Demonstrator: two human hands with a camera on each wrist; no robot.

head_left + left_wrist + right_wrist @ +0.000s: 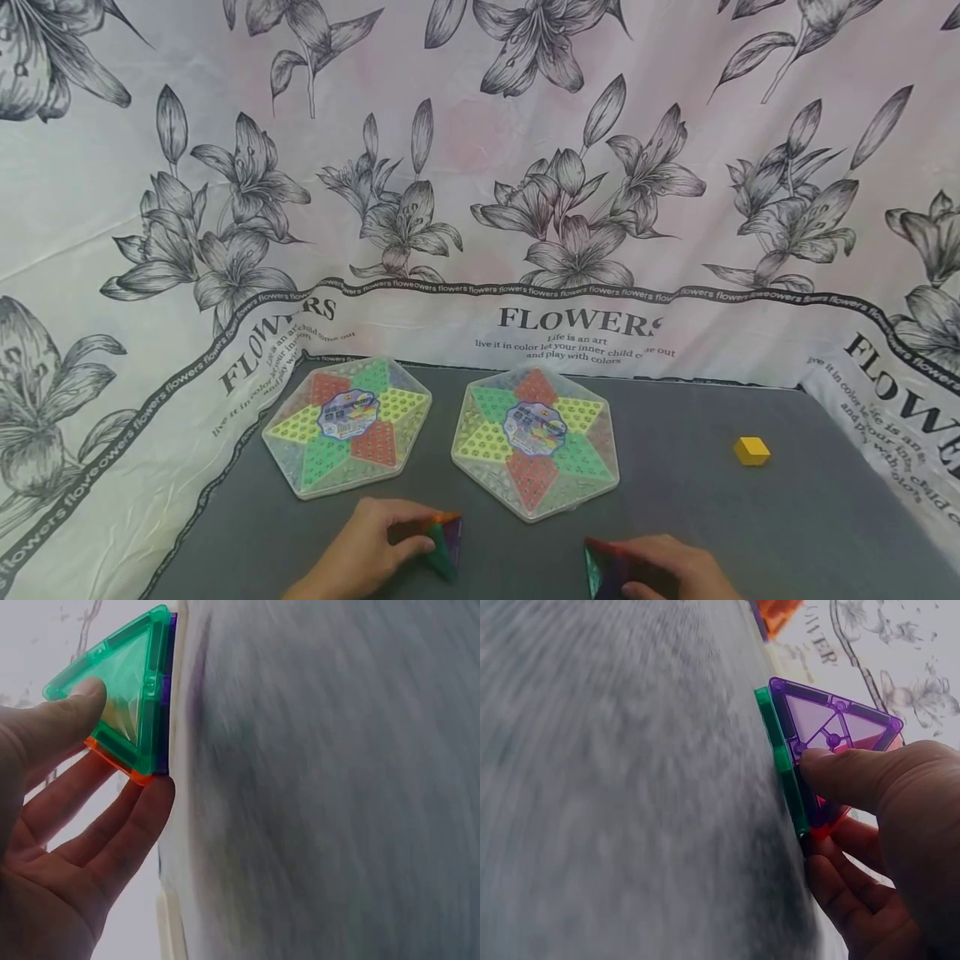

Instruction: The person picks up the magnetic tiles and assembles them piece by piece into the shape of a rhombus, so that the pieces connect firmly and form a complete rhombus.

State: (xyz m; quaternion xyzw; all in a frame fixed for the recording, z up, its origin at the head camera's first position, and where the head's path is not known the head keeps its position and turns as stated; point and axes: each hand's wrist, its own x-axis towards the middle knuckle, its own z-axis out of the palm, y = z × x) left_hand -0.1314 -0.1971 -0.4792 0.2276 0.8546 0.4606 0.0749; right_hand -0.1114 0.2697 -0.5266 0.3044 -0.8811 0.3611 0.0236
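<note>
Between the thumb and fingers of my left hand (367,546) is a small pyramid of translucent triangular magnetic tiles (447,550). Green, orange and purple sides show; in the left wrist view my thumb lies on the green tile (124,664) while fingertips touch its orange edge. My right hand (681,568) pinches a second such pyramid (595,567). Its purple tile (814,712) is under the thumb in the right wrist view, with a green tile (780,757) along the tabletop and red behind. The two pyramids stand apart, low over or on the dark table.
Two hexagonal star-patterned game boxes (315,462) (480,475) in clear casing lie side by side beyond the hands. A yellow cube (752,451) sits far right on the grey table (675,483). Flower-printed cloth (480,250) borders the back and sides.
</note>
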